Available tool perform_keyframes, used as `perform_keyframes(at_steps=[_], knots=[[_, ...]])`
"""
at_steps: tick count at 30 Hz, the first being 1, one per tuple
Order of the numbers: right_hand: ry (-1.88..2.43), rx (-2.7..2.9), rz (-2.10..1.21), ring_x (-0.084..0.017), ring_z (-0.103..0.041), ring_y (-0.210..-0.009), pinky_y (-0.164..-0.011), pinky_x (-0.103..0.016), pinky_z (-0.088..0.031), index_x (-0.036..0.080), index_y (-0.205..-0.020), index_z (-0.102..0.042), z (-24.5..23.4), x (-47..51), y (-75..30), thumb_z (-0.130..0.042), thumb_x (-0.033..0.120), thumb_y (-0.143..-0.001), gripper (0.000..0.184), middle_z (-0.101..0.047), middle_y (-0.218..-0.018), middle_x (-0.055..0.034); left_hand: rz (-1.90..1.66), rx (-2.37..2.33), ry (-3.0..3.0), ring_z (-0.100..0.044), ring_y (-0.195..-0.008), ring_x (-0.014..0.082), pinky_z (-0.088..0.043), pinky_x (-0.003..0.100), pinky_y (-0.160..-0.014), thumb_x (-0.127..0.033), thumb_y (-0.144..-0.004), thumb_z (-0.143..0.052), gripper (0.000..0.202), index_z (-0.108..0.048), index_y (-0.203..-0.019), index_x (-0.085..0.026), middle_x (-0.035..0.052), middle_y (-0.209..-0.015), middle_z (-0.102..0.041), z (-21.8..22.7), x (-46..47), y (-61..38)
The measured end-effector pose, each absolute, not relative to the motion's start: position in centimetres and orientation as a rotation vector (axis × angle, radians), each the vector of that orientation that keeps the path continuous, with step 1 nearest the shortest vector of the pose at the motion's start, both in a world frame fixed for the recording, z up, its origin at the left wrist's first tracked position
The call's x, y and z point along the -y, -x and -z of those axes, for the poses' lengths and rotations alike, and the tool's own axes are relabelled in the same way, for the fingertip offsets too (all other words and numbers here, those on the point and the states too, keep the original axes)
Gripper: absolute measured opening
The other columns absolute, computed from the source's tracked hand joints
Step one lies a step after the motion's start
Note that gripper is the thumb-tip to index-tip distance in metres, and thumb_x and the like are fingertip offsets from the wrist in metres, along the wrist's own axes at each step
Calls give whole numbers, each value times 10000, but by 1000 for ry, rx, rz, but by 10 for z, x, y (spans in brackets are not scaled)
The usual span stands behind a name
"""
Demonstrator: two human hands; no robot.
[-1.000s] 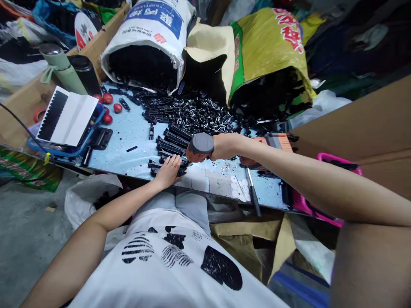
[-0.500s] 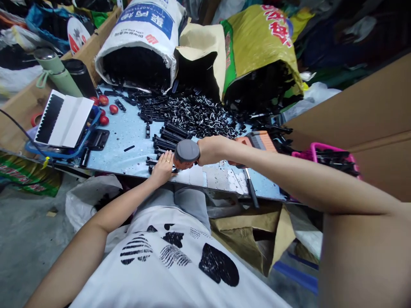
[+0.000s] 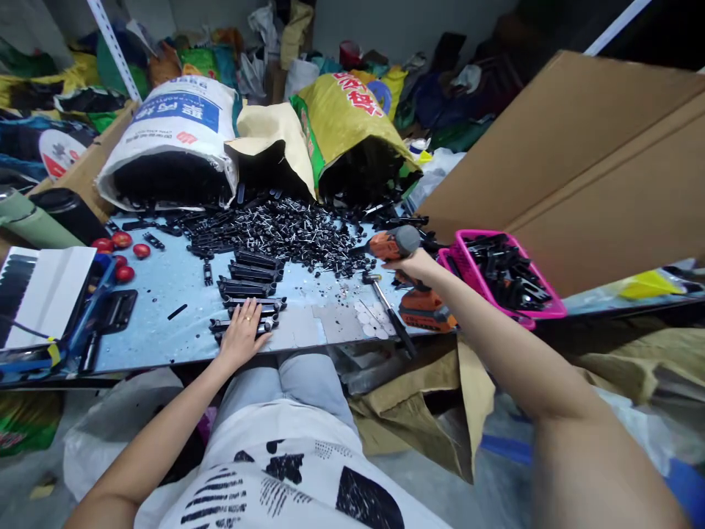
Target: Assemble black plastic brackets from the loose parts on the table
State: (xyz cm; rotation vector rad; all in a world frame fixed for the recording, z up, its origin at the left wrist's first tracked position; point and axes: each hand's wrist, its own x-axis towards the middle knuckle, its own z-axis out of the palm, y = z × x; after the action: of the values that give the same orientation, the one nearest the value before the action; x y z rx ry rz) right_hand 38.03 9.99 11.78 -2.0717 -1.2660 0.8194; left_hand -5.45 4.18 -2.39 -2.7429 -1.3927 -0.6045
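Right hand (image 3: 416, 266) wraps the grip of an orange drill (image 3: 387, 245), probably heavy and rigid, best held there, two o'clock from the left hand (image 3: 242, 334), flat on black bars (image 3: 252, 272). At three o'clock beyond: a pink basket (image 3: 478, 279).

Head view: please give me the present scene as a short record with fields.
Left hand: laid flat over the nearest of the long black parts, a ring on one finger
Right hand: grips an orange power drill
Table: light blue top
Behind the row: pile of small black pieces with shiny pins
Right side: hammer, pink basket of black parts
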Motion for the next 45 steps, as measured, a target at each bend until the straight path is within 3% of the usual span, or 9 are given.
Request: perform_keyframes(at_steps=[4, 8, 13, 20, 26, 30, 33, 39, 45], knots=[[2183, 1037, -766, -101, -469, -394, -390, -226, -401, 75, -900, -630, -92, -129, -431, -775, 190, -596, 356, -522, -490, 6, 849, 1368, 2733, -533, -1104, 279, -441, 441, -935, -344, -889, -486, 270, -627, -1004, -144, 153, -1115, -606, 22, -36, 49], [2221, 966, -793, -111, -483, -396, -388, -235, -415, 83, -893, -616, -70, -140, -455, -782, 210, -609, 353, -524, -487, 8, 955, 1459, 2699, -564, -860, 233, -485, 380, -780, -336, -869, -535, 206, -632, -906, -158, 98, -865, -617, 24, -33, 41], [2292, 1006, -751, -147, -557, -503, -470, -262, -471, 97, -911, -626, -61, -142, -468, -807, 306, -588, 426, -586, -576, -29, 1018, 1576, 2663, -545, -832, 221, -464, 356, -754, -361, -867, -546, 214, -628, -877, -163, 83, -849, -617, 27, -32, 35], [2524, 1296, -357, -276, -608, -926, -793, -359, -476, 88, -1029, -648, -61, -137, -478, -745, 555, -584, 652, -657, -956, -169, 1002, 1661, 2633, -547, -822, 220, -452, 357, -750, -341, -884, -514, 212, -640, -880, -171, 81, -851, -624, 28, -32, 24], [2709, 1360, -183, -324, -586, -947, -805, -419, -448, 86, -1039, -637, -81, -119, -463, -675, 646, -609, 707, -632, -998, -213, 1006, 1661, 2617, -547, -850, 227, -456, 355, -760, -359, -884, -514, 224, -633, -900, -170, 88, -869, -619, 25, -31, 19], [2580, 1329, 261, -344, -518, -1031, -844, -457, -405, 72, -1120, -586, -96, -102, -432, -583, 580, -747, 631, -569, -1096, -242, 1045, 1692, 2516, -546, -843, 230, -449, 351, -759, -415, -857, -554, 260, -630, -826, -167, 88, -839, -614, 25, -29, 18], [2307, 1456, 470, -317, -501, -1051, -866, -439, -386, 107, -1130, -585, -99, -93, -394, -480, 477, -854, 474, -568, -1113, -197, 1013, 1674, 2479, -546, -793, 218, -432, 346, -726, -390, -879, -527, 262, -629, -779, -171, 76, -798, -610, 28, -28, 15], [1821, 1936, 196, -234, -558, -948, -815, -358, -428, 138, -989, -648, -78, -98, -297, -457, 409, -892, 345, -624, -1020, -125, 992, 1656, 2456, -536, -751, 210, -402, 335, -682, -356, -908, -474, 283, -631, -773, -162, 81, -759, -596, 32, -27, 10], [1492, 2286, -135, -217, -570, -941, -805, -334, -444, 140, -979, -654, -52, -107, -214, -497, 335, -891, 265, -624, -1023, -124, 975, 1690, 2544, -549, -791, 210, -404, 344, -711, -326, -917, -451, 270, -649, -828, -164, 82, -800, -609, 32, -28, 15]])
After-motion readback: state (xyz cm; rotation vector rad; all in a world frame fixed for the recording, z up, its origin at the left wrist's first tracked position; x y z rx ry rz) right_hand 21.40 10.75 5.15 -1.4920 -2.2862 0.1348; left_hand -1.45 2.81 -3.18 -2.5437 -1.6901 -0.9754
